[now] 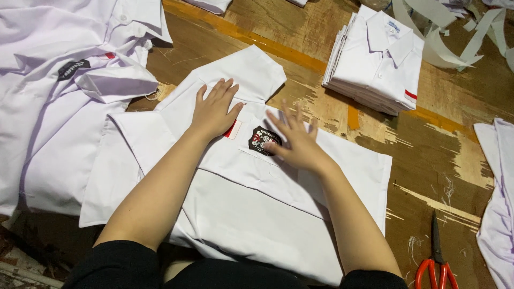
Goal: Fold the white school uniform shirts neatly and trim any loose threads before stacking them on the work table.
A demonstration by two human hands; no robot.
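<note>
Left hand (214, 109) flat on white shirt (241, 214), right hand (297, 142) beside

White short-sleeved shirt (241, 203) lies flat, face up, on the worn wooden table (428, 160), spread diagonally from lower left to upper right, one sleeve sticking out toward the top centre, another fold of fabric out at the left. Chest pocket carries a dark round embroidered badge (261, 140), with a small red-and-white patch (232, 129) just beside it. Left hand (214, 109) rests flat, fingers spread, on the cloth touching the red-and-white patch; right hand (297, 140) lies palm down, slightly blurred, fingertips at the badge edge.
</note>
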